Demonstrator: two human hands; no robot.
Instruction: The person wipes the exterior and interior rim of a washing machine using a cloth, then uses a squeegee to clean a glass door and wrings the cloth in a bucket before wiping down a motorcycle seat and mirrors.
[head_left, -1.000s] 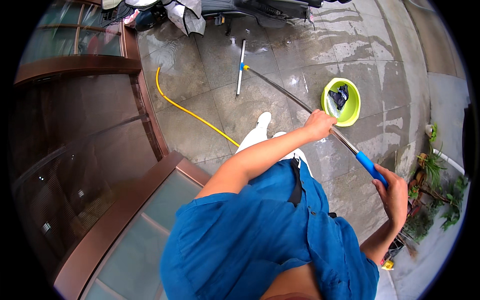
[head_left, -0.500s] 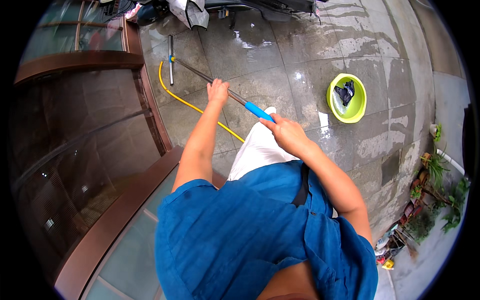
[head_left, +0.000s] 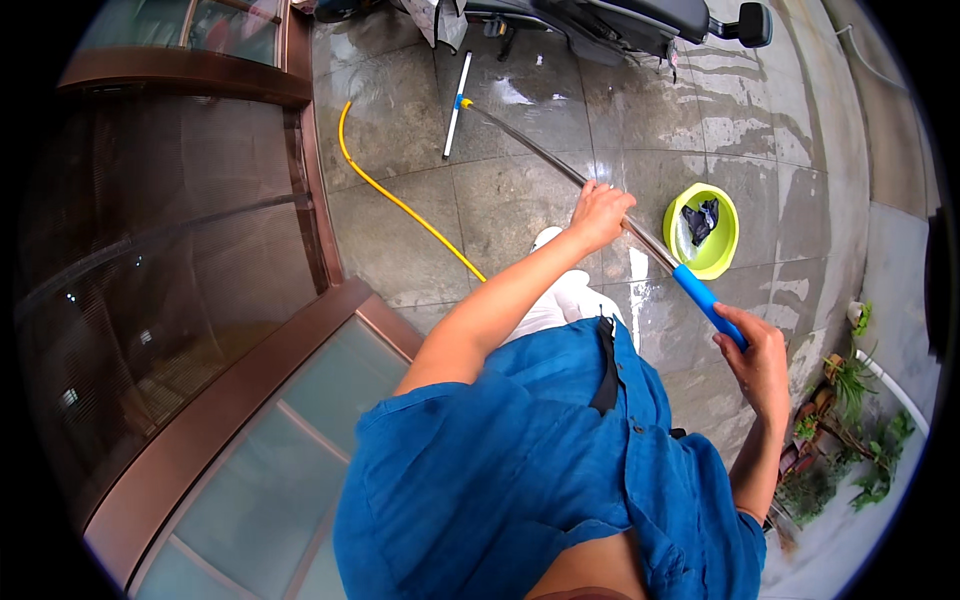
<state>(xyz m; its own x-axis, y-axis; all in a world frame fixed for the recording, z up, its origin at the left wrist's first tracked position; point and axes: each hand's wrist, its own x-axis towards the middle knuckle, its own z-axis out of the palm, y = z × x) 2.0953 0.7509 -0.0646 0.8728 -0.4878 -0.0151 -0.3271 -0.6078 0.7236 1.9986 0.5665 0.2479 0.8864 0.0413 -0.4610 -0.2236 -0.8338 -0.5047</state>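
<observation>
Both my hands are closed on a floor squeegee (head_left: 545,155) with a metal pole and a blue end grip. My left hand (head_left: 602,216) wraps round the middle of the pole. Farther back, my right hand (head_left: 757,360) holds the end of the blue grip, its thumb lying along it. The squeegee's thin, straight head (head_left: 457,112) is on the wet grey tiles, away from me, with a yellow and blue joint at its middle. The pole slants from there toward my right side.
A yellow hose (head_left: 405,209) lies curved on the tiled floor (head_left: 505,200). Right of the pole stands a lime-green basin (head_left: 728,245) holding a dark cloth. A parked motorbike (head_left: 640,25) lines the far side. Brown-framed doors (head_left: 190,460) stand left, potted plants (head_left: 850,390) right.
The squeegee head has moved right across the tiles, away from the hose. Both hands have shifted right with the pole, the right one ending nearer the plants.
</observation>
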